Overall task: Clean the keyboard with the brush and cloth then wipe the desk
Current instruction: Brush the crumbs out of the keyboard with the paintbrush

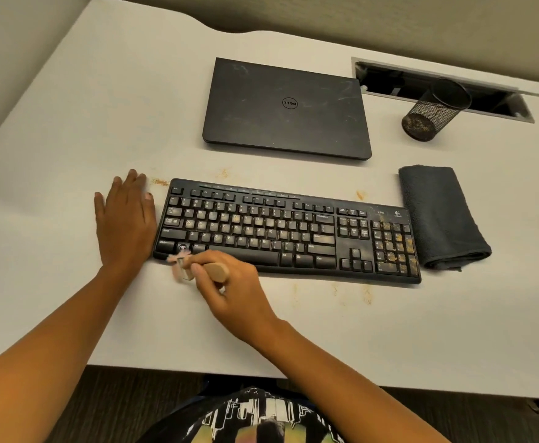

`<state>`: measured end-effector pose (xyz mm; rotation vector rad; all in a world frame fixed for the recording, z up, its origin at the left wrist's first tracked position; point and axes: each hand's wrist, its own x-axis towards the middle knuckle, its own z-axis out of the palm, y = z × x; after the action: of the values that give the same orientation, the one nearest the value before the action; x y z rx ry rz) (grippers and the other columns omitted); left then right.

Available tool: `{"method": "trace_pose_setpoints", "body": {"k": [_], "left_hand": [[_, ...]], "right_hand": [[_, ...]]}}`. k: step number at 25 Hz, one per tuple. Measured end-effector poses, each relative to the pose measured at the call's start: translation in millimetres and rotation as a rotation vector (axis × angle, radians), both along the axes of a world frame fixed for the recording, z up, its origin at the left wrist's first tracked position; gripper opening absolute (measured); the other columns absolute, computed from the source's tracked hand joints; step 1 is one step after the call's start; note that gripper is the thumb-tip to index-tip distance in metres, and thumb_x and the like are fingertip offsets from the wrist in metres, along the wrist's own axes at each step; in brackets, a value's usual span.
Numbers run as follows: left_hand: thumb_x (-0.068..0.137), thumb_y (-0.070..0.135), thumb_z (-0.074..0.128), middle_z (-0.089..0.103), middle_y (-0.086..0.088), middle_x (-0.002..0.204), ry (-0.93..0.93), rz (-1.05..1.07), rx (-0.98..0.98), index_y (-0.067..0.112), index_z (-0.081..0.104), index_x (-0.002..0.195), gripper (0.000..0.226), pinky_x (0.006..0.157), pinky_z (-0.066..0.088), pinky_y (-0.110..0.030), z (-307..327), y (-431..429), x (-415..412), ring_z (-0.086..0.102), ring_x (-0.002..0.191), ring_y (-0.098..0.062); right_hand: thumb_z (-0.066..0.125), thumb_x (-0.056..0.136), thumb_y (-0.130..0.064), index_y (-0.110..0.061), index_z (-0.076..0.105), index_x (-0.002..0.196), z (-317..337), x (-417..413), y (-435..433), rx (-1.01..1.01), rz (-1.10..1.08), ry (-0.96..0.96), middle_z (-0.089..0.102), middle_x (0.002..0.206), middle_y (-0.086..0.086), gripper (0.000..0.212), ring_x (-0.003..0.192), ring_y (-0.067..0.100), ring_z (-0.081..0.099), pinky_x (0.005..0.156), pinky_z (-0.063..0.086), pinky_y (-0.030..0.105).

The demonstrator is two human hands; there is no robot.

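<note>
Black plastic keyboard (pixel 287 231) is extending rightward from the right hand (pixel 233 292), which is gripping a wooden-handled brush (pixel 216 272) at its near-left corner; left hand (pixel 124 222) is resting flat alongside.

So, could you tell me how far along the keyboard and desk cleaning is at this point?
Nothing looks finished yet. In hand: the right hand runs the brush at the front left corner of the keyboard; the left hand lies flat beside it. Left: grit covers the number pad, the cloth sits folded, unused, and orange smears mark the desk.
</note>
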<state>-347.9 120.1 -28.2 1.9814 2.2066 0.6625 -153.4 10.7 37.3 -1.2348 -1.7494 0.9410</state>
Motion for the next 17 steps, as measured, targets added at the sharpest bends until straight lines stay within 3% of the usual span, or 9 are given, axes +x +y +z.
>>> {"method": "trace_pose_setpoints", "body": {"k": [2, 4, 6, 8, 10, 12, 14, 17], "left_hand": [[0.105, 0.022, 0.031, 0.038, -0.009, 0.154, 0.002, 0.0, 0.003, 0.011, 0.041, 0.145, 0.042, 0.119, 0.01, -0.049, 0, 0, 1, 0.026, 0.146, -0.028], [0.105, 0.021, 0.032, 0.038, -0.01, 0.154, 0.006, -0.001, 0.01, 0.01, 0.042, 0.145, 0.042, 0.118, 0.011, -0.049, 0, 0, 1, 0.027, 0.145, -0.029], [0.105, 0.02, 0.032, 0.039, -0.01, 0.153, 0.018, 0.0, 0.016, 0.01, 0.042, 0.144, 0.042, 0.118, 0.012, -0.05, -1, 0, 1, 0.028, 0.144, -0.029], [0.105, 0.021, 0.031, 0.038, -0.011, 0.153, 0.025, -0.005, 0.009, 0.009, 0.042, 0.144, 0.043, 0.117, 0.012, -0.051, -1, 0, 0, 0.028, 0.144, -0.03], [0.105, 0.022, 0.03, 0.035, -0.011, 0.155, 0.033, -0.021, -0.014, 0.01, 0.04, 0.146, 0.044, 0.118, 0.01, -0.05, -2, -1, -2, 0.025, 0.146, -0.031], [0.104, 0.02, 0.034, 0.032, -0.01, 0.157, 0.038, -0.029, -0.042, 0.01, 0.037, 0.148, 0.045, 0.118, 0.008, -0.05, -3, -1, -3, 0.022, 0.147, -0.029], [0.104, 0.018, 0.036, 0.033, -0.009, 0.157, 0.023, -0.023, -0.037, 0.01, 0.038, 0.147, 0.045, 0.119, 0.008, -0.05, -1, 0, -2, 0.022, 0.147, -0.029], [0.104, 0.018, 0.034, 0.037, -0.011, 0.154, 0.011, -0.017, -0.007, 0.009, 0.041, 0.145, 0.042, 0.118, 0.011, -0.051, 1, 0, -1, 0.027, 0.145, -0.03]], "right_hand": [[0.054, 0.098, -0.015, -0.007, 0.063, 0.107, 8, -3, 5, -0.05, 0.064, -0.007, 0.069, 0.098, 0.003, 0.016, 0.085, 0.007, 0.062, 0.074, 0.047, 0.014], [0.055, 0.097, -0.019, -0.008, 0.057, 0.106, 18, -2, 13, -0.058, 0.062, -0.013, 0.064, 0.087, -0.003, 0.013, 0.069, 0.002, 0.055, 0.06, 0.038, 0.009], [0.057, 0.096, -0.018, -0.009, 0.057, 0.098, 28, -2, 27, 0.027, 0.062, -0.059, 0.061, 0.084, -0.008, 0.01, 0.068, -0.002, 0.052, 0.062, 0.038, 0.009], [0.058, 0.095, -0.018, -0.011, 0.055, 0.089, 38, -6, 42, 0.08, 0.134, -0.156, 0.063, 0.085, -0.004, 0.009, 0.074, 0.01, 0.056, 0.067, 0.047, 0.025], [0.054, 0.096, -0.02, -0.018, 0.047, 0.086, 50, -16, 54, 0.092, 0.196, -0.305, 0.06, 0.08, -0.002, 0.013, 0.071, 0.02, 0.053, 0.061, 0.043, 0.034], [0.05, 0.098, -0.02, -0.018, 0.055, 0.101, 60, -25, 63, 0.075, 0.212, -0.443, 0.062, 0.08, 0.003, 0.006, 0.072, 0.026, 0.056, 0.059, 0.042, 0.035], [0.047, 0.098, -0.019, -0.014, 0.055, 0.12, 71, -27, 68, 0.051, 0.215, -0.6, 0.063, 0.085, 0.007, 0.024, 0.079, 0.027, 0.059, 0.062, 0.045, 0.036], [0.045, 0.099, -0.019, -0.016, 0.054, 0.123, 87, -3, 68, -0.059, 0.234, -0.739, 0.054, 0.083, 0.004, 0.025, 0.082, 0.023, 0.059, 0.067, 0.045, 0.034]]}}
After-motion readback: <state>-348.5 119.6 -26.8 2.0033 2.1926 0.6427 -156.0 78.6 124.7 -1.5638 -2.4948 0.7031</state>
